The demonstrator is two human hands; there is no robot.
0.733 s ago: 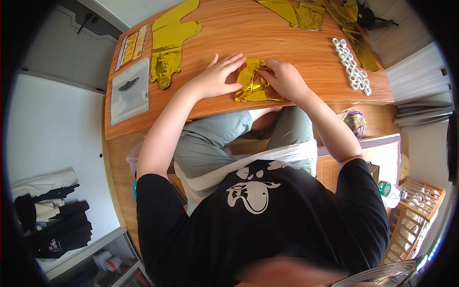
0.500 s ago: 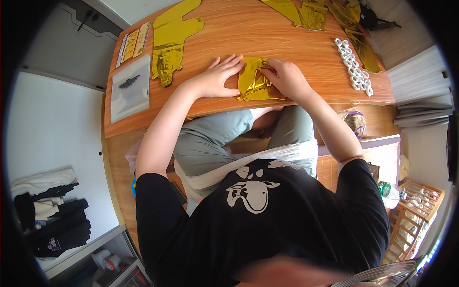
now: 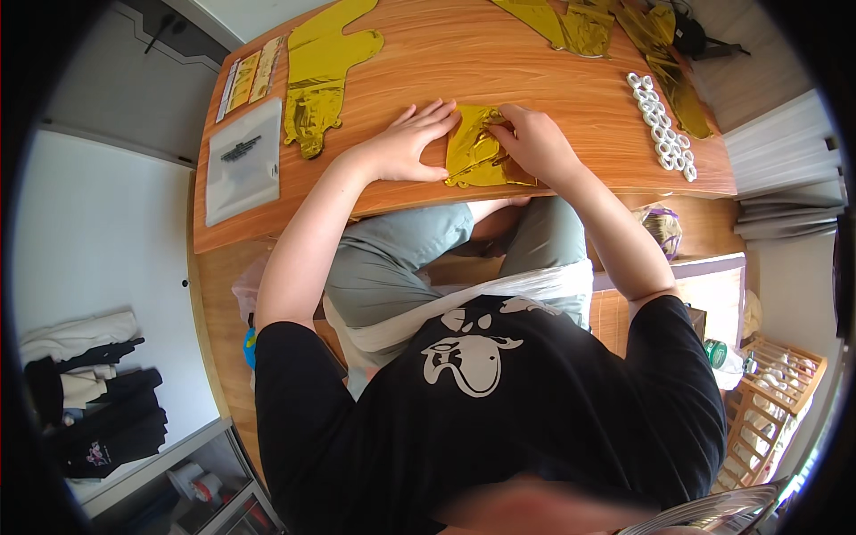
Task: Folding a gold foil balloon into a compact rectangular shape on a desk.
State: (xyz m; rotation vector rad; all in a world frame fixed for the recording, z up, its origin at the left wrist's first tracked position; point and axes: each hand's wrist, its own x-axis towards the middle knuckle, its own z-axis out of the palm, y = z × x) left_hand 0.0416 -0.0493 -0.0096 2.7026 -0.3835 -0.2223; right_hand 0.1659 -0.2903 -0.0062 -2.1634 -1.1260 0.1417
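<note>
A folded sheet of shiny gold foil, apparently a deflated foil balloon [image 3: 465, 152], lies creased near the front edge of the wooden table. My left hand [image 3: 397, 150] rests flat at its left edge, fingers spread and thumb touching the foil's near left corner. On the foil's right part, my right hand [image 3: 539, 147] is closed, thumb and forefinger pinched together at the wrinkled upper area. The hand covers the foil's right side, and its grip point is partly hidden.
Another flat gold foil balloon [image 3: 319, 58] lies back left, with more gold foil pieces [image 3: 584, 31] back right. White rings [image 3: 658, 134] cluster at the right. A clear plastic bag [image 3: 227, 192] with thin black pieces sits left, below printed cards [image 3: 241, 85]. Beside the far-right foil is a black corded object [image 3: 688, 36].
Both hands stay in nearly the same places on the foil. The creases beside my right fingertips look slightly different, and the whole view has shifted a little.
</note>
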